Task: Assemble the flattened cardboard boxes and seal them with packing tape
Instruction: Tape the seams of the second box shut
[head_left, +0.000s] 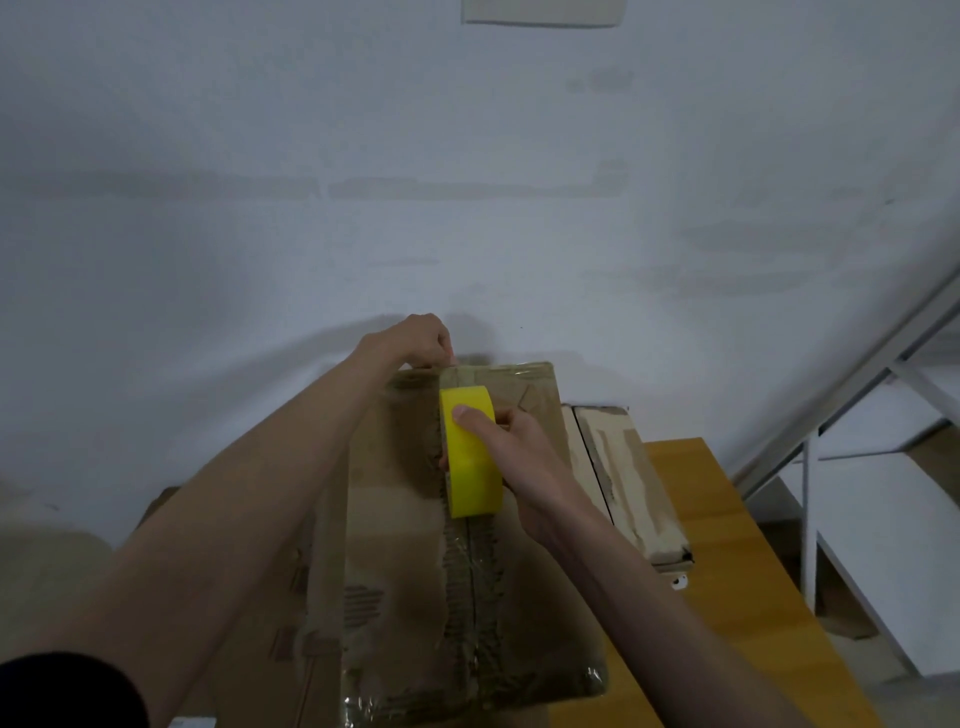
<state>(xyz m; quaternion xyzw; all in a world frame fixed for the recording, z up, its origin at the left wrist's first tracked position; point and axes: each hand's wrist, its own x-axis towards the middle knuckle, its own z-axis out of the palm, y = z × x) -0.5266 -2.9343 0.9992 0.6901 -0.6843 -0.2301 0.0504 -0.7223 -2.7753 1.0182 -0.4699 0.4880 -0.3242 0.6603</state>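
Observation:
A worn brown cardboard box (395, 561) lies closed in front of me on a wooden table, its centre seam running away from me. My right hand (511, 457) grips a yellow tape dispenser (470, 457) that rests on the seam in the far half of the box. My left hand (423, 340) is at the far top edge of the box, fingers pinched down on the tape end there. Clear tape glints along the near part of the seam and on the near edge.
A second cardboard box (623, 467) with torn paper patches lies to the right on the orange wooden table (727, 545). White metal shelving (857, 415) stands at the right. A grey-white wall rises right behind the box.

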